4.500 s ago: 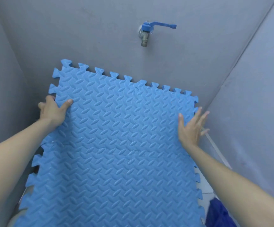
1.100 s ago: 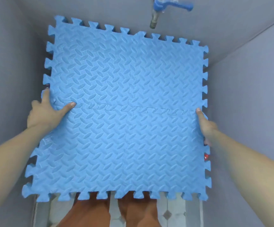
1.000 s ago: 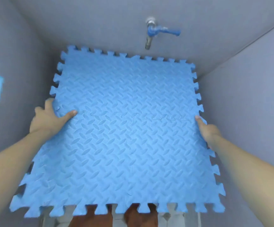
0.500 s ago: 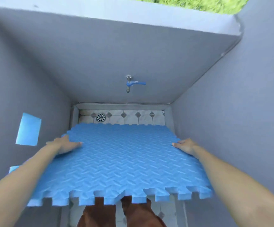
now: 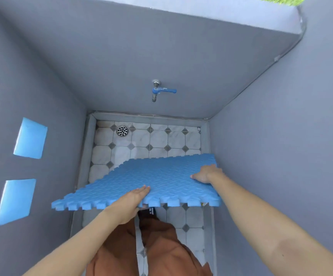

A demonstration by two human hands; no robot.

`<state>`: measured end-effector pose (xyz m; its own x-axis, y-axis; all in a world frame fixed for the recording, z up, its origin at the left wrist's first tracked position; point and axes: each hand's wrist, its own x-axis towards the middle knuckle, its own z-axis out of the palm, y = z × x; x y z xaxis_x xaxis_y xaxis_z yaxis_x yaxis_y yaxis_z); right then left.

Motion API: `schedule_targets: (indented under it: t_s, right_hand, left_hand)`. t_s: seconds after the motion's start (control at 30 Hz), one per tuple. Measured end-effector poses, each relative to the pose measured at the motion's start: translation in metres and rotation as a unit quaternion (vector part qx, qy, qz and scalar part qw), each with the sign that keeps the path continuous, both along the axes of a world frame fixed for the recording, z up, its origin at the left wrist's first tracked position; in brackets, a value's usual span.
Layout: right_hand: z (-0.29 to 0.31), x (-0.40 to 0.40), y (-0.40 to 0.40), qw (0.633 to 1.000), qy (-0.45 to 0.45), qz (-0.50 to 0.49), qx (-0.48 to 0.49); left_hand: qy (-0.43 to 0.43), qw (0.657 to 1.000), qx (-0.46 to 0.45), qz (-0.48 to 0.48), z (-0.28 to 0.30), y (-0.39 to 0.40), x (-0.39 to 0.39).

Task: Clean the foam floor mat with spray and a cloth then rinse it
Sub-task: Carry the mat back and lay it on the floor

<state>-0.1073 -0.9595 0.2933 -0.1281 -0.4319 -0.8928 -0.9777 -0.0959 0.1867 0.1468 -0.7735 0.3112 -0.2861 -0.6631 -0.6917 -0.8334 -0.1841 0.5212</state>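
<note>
I hold the blue foam mat nearly flat in front of me, above the tiled floor, with both hands well apart on it. My left hand grips the near toothed edge, fingers laid straight on top; I cannot see my thumb, which is hidden under the mat. My right hand clasps the mat's right edge, close to the grey wall on that side, fingers curled over the top. Beyond both hands the mat's far edge hangs over the tiles, and farther still a round drain sits in the floor. Above that, a tap with a blue lever juts from the back wall. Below my left hand are my brown trousers.
</note>
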Motion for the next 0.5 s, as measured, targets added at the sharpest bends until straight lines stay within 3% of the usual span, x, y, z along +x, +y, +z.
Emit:
schedule_targets:
  t_s: [0.2, 0.33, 0.5]
  right_hand:
    - [0.050, 0.076, 0.049, 0.966, -0.206, 0.040, 0.154]
    - [0.079, 0.062, 0.075, 0.934, -0.268, 0.219, 0.087]
    - [0.101, 0.046, 0.079, 0.926, -0.269, 0.263, 0.016]
  left_hand:
    - [-0.071, 0.997, 0.020, 0.024, -0.001, -0.024, -0.012]
    - [-0.115, 0.992, 0.038, 0.029, 0.014, -0.025, -0.001]
    - [-0.174, 0.983, 0.027, 0.043, 0.052, 0.005, 0.011]
